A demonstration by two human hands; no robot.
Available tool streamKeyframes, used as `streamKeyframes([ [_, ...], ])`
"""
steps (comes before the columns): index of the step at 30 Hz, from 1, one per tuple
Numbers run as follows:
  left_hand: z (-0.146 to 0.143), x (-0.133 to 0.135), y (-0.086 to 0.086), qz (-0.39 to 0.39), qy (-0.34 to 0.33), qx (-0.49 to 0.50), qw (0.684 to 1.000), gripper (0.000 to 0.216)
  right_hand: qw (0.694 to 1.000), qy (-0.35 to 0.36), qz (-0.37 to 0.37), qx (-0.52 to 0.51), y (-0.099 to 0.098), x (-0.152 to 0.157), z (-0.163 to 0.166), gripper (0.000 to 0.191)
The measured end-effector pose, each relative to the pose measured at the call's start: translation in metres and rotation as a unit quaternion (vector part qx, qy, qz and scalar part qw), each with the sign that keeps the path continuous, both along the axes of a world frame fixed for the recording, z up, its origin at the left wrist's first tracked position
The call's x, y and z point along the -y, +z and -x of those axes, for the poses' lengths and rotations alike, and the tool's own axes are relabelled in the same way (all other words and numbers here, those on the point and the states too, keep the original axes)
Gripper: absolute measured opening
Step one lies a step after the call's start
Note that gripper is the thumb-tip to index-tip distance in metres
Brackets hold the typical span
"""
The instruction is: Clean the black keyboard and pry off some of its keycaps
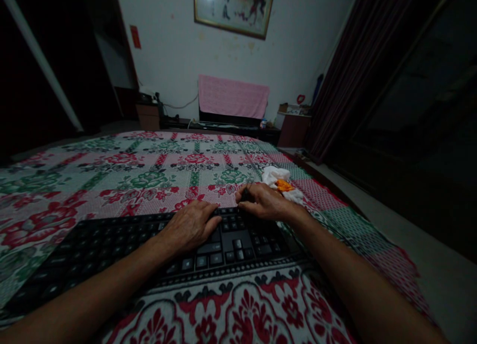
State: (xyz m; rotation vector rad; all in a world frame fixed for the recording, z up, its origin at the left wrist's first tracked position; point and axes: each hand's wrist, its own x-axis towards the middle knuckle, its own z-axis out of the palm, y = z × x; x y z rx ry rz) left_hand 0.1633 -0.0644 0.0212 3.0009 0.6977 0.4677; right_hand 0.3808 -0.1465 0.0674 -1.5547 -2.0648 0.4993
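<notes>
A long black plastic keyboard [137,237] is laid across a red, green and white flower-patterned bedspread [194,160], directly before the person. The left hand [192,225] is rested palm-down on the keyboard, fingers extended and close together, thumb set apart over the keys. At the far edge, toward the right end, a small black object [246,194] is pinched between thumb and fingers of the right hand [264,201]; its exact form cannot be told. Just beyond the right wrist, a crumpled white soft bundle [275,174] is seen on the bedspread, a bright orange piece [284,185] against it. By the far wall, a small pale-and-blue container [263,123] is noted below a draped pink cloth [233,96]; its contents are too small to make out.
</notes>
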Motion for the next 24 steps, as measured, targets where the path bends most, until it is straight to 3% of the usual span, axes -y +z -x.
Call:
streamKeyframes([
  [11,0.0005,0.0001,0.0002,0.001,-0.003,0.006,1.0,0.037,0.999,-0.03,-0.03,-0.005,-0.0081,-0.0049,0.0003,0.011],
  [20,-0.0001,-0.0004,-0.0012,-0.001,0.0,0.004,1.0,0.037,0.995,-0.023,-0.071,0.065,0.0004,0.0015,0.0074,0.01],
  [24,0.0,0.0001,-0.0003,0.0,-0.001,0.003,1.0,0.039,0.998,-0.025,-0.059,0.016,-0.0057,-0.0005,0.0033,0.011],
])
